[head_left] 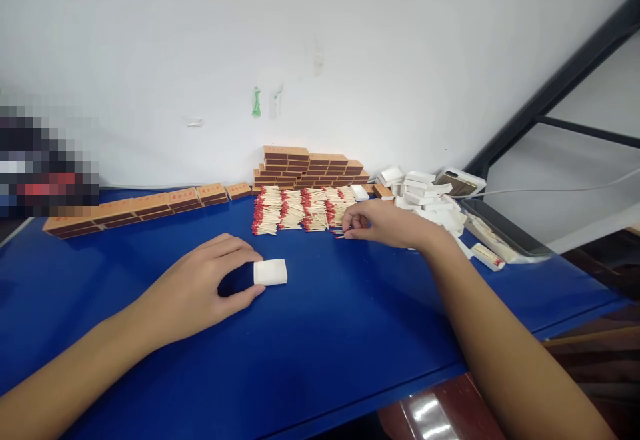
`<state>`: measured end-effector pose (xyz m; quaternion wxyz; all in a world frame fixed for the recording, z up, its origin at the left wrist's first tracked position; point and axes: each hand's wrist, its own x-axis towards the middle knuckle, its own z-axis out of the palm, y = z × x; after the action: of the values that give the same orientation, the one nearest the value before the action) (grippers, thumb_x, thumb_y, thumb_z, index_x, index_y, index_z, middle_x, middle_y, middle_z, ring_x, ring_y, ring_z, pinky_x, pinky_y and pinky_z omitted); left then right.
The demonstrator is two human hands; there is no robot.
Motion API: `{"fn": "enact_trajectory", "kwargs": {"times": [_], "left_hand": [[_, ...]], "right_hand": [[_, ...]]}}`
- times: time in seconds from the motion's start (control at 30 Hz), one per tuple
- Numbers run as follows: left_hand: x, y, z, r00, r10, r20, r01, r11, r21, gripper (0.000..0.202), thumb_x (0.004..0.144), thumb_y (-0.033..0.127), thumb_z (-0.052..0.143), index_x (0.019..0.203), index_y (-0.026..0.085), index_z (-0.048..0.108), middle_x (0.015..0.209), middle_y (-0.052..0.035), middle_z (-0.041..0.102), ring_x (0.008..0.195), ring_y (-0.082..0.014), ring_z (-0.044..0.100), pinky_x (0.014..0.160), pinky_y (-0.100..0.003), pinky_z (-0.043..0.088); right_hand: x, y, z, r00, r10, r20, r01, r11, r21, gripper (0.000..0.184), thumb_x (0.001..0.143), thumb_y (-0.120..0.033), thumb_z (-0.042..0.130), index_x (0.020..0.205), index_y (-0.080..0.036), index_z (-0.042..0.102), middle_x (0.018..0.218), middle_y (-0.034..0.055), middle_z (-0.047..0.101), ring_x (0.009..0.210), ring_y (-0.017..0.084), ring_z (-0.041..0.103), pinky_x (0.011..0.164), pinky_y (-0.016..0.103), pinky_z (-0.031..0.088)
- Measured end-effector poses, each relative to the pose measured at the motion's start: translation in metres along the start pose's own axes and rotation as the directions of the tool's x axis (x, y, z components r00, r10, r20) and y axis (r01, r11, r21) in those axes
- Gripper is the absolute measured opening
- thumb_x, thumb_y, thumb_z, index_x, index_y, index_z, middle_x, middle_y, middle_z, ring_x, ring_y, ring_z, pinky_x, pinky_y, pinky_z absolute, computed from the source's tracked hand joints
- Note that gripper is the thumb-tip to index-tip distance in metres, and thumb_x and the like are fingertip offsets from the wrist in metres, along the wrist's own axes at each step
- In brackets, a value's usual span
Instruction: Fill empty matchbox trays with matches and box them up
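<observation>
My left hand (220, 280) grips the near end of a small white matchbox tray (271, 272) between thumb and fingers, on the blue table. The tray lies flat; I cannot tell how much is in it. At the right end of the match rows, my right hand (373, 222) has its fingers curled together over a few matches (339, 233) with red heads. Whether it holds any of them is hidden by the fingers. Loose matches (291, 210) lie in several bundles just behind, their red heads mostly to the left.
Brown matchboxes (307, 168) are stacked against the wall. A row of matchboxes (150, 205) runs to the left. White trays (425, 193) are heaped at the right, near a tray holding matches (487, 257). The blue table (320, 347) ends at a front edge.
</observation>
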<state>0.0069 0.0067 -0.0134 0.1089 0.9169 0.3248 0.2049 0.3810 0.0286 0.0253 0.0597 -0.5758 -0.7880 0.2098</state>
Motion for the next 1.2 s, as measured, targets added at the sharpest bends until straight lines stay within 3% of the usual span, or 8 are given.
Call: {"fn": "enact_trajectory", "kwargs": {"times": [0.4, 0.57, 0.7, 0.8, 1.03, 1.2], "left_hand": [[-0.001, 0.001, 0.000, 1.000, 0.002, -0.002, -0.002, 1.000, -0.009, 0.032, 0.102, 0.049, 0.065, 0.123, 0.027, 0.074, 0.122, -0.0060, 0.075, 0.113, -0.0265, 0.070, 0.098, -0.039, 0.058], [0.003, 0.005, 0.003, 0.999, -0.010, -0.051, 0.009, 1.000, -0.030, 0.029, 0.100, 0.045, 0.068, 0.121, 0.027, 0.074, 0.116, -0.0047, 0.076, 0.106, -0.0247, 0.071, 0.093, -0.037, 0.058], [0.007, 0.009, 0.007, 0.996, -0.011, -0.092, 0.008, 1.000, -0.026, 0.026, 0.099, 0.043, 0.069, 0.117, 0.025, 0.075, 0.105, -0.0033, 0.075, 0.098, -0.0231, 0.070, 0.086, -0.036, 0.056], [0.009, 0.011, 0.008, 0.996, -0.002, -0.088, 0.000, 1.000, -0.021, 0.023, 0.099, 0.040, 0.070, 0.114, 0.024, 0.074, 0.102, -0.0028, 0.074, 0.096, -0.0227, 0.068, 0.084, -0.036, 0.054], [0.011, 0.018, 0.007, 0.993, 0.052, -0.110, -0.054, 0.998, -0.011, 0.018, 0.099, 0.033, 0.072, 0.112, 0.021, 0.073, 0.098, -0.0035, 0.073, 0.093, -0.0224, 0.066, 0.084, -0.036, 0.053], [0.009, 0.019, 0.007, 0.992, 0.057, -0.110, -0.061, 0.998, -0.031, 0.019, 0.098, 0.032, 0.072, 0.113, 0.022, 0.074, 0.102, -0.0044, 0.075, 0.095, -0.0231, 0.068, 0.086, -0.037, 0.054]], "right_hand": [[0.001, 0.003, 0.003, 1.000, -0.002, 0.001, 0.002, 0.999, -0.041, 0.010, 0.093, -0.021, 0.066, 0.093, -0.021, 0.076, 0.084, 0.0033, 0.075, 0.070, 0.017, 0.062, 0.062, 0.028, 0.040], [-0.005, -0.032, 0.011, 0.980, -0.165, -0.108, 0.168, 0.986, 0.023, 0.013, 0.099, -0.022, 0.062, 0.092, -0.019, 0.073, 0.080, 0.0025, 0.070, 0.069, 0.016, 0.058, 0.063, 0.028, 0.040], [-0.008, -0.074, 0.034, 0.923, -0.343, -0.177, 0.363, 0.926, 0.099, 0.009, 0.100, -0.023, 0.067, 0.093, -0.019, 0.072, 0.082, 0.0003, 0.065, 0.073, 0.015, 0.057, 0.067, 0.027, 0.041], [-0.008, -0.093, 0.050, 0.902, -0.385, -0.195, 0.408, 0.909, 0.090, 0.004, 0.099, -0.018, 0.068, 0.096, -0.019, 0.070, 0.085, 0.0005, 0.064, 0.077, 0.015, 0.057, 0.069, 0.028, 0.040], [-0.008, -0.099, 0.064, 0.914, -0.380, -0.144, 0.383, 0.924, -0.012, 0.008, 0.098, -0.014, 0.064, 0.093, -0.019, 0.064, 0.095, 0.0040, 0.068, 0.079, 0.016, 0.056, 0.070, 0.030, 0.039], [-0.010, -0.098, 0.058, 0.904, -0.409, -0.127, 0.420, 0.904, 0.080, 0.006, 0.098, -0.015, 0.065, 0.095, -0.020, 0.067, 0.092, 0.0031, 0.068, 0.079, 0.016, 0.058, 0.071, 0.029, 0.042]]}}
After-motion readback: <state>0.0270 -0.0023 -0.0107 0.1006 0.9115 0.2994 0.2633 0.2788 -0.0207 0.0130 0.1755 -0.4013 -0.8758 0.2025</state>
